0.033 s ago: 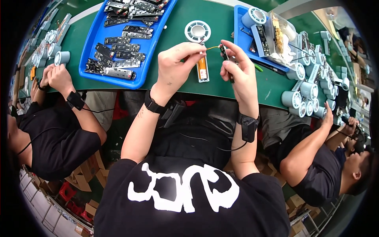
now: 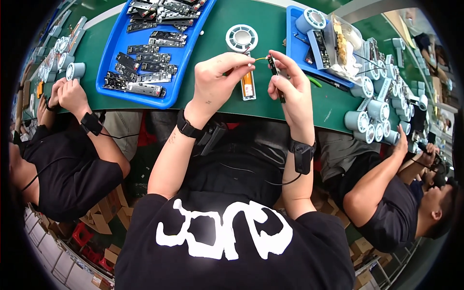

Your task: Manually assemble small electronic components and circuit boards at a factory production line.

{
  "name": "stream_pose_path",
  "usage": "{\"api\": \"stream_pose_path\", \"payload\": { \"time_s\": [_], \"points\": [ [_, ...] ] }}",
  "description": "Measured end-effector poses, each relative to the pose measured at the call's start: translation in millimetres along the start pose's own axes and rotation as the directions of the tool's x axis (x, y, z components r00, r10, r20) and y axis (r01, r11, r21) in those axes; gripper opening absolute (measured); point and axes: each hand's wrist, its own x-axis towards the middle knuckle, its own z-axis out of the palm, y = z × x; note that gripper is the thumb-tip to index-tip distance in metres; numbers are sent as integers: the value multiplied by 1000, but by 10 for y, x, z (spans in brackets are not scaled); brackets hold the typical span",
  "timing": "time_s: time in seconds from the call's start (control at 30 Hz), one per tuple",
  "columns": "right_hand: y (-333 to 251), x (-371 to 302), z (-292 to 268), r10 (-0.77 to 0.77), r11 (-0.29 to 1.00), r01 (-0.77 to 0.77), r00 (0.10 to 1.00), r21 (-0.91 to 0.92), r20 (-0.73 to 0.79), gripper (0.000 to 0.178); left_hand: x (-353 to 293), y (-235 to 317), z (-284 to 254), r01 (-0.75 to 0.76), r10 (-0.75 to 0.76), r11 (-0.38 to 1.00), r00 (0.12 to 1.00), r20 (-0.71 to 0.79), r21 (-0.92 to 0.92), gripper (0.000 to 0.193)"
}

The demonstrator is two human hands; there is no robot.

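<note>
Circuit board [image 2: 275,72] held edge-on in the right hand, a thin wire at its far end

Nearest the person, the right hand [image 2: 294,92] is raised above the near edge of the tabletop [image 2: 217,36], its thumb and fingers pinching the narrow dark board by its long sides. Just to the left, the left hand [image 2: 215,79] has thumb and forefinger pressed together, apparently on the thin wire [image 2: 261,59], yellowish, which spans the short gap to the board; whether it is soldered or plugged in is too small to tell.

The board looks light and stiff, with small parts that a hard squeeze could damage. The long bare edges seem the safest hold, while the wire looks soft and easily strained where it meets the board, so any pull there should be gentle.

Between and below the hands lies a slim pale housing with an orange cell [image 2: 248,84] in it, partly hidden by the left fingers. Beyond it sits a round pale-blue grille [image 2: 241,38]. Off to the right, pale-blue cylindrical parts [image 2: 378,111] are heaped together. Farther out, a blue tray [image 2: 175,92] at left bears many similar boards [image 2: 154,58], and another blue tray [image 2: 291,34] at right carries a clear plastic container [image 2: 347,46].
</note>
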Motion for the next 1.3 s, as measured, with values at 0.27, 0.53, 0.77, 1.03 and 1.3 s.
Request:
{"api": "stream_pose_path", "payload": {
  "time_s": [0.27, 0.53, 0.77, 1.03, 1.3],
  "points": [
    [235, -129, 49, -73, 988, 68, 997, 138, 32, 50, 35, -53, 80, -140, 137, 976, 990, 26, 165, 18],
    [365, -149, 45, -99, 974, 97, 995, 203, 1, 50, 71, 1, 72, -229, 200, 896, 973, 114, 380, 15],
    [376, -145, 50, -114, 975, 112, 993, 189, -1, 50, 86, 63, 74, -100, 86, 950, 994, 61, 294, 12],
    [410, -153, 52, -152, 977, 147, 988, 152, 20, 50, 142, 192, 107, 49, -72, 964, 994, 79, 261, 6],
    [447, -156, 89, -216, 976, 215, 976, 35, 15, 50, 124, 176, 115, 52, -69, 962, 996, 56, 268, 7]
  ]
}}
